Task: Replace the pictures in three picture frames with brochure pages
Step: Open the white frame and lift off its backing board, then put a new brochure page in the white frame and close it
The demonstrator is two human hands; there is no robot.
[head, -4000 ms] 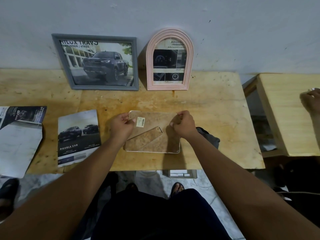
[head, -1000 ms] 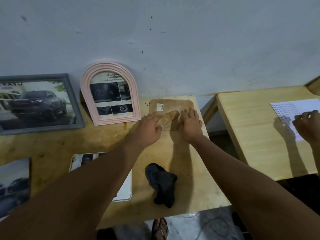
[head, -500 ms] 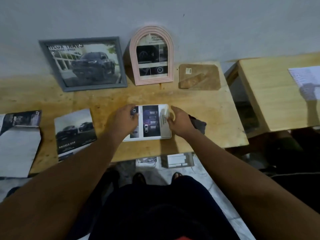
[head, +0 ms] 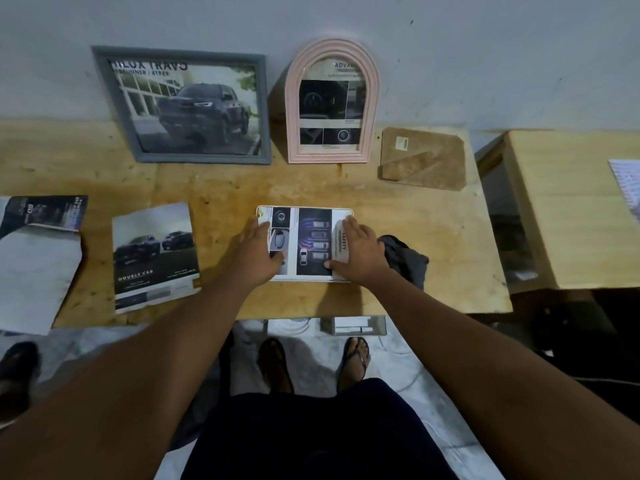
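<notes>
Pressing brochure page (head: 313,242) into third frame (head: 304,208), left hand (head: 258,251) and right hand (head: 358,252) fingers spread flat; backing board (head: 424,159) moved beyond fingertips, refit pending.

I see a rough, stained wooden table (head: 433,237), a glossy paper brochure (head: 156,254) near left, a matt brown fibreboard backing (head: 429,161) far right, and a soft dark cloth (head: 405,259).

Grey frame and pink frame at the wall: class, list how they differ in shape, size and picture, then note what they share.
Shape: the grey frame is a wide rectangle; the pink frame is narrow with an arched top.
Size: the grey frame looks larger than the pink frame.
Picture: the grey frame shows one big pickup; the pink frame holds a page of small dark panels.
Both stand on the table against the wall.
</notes>
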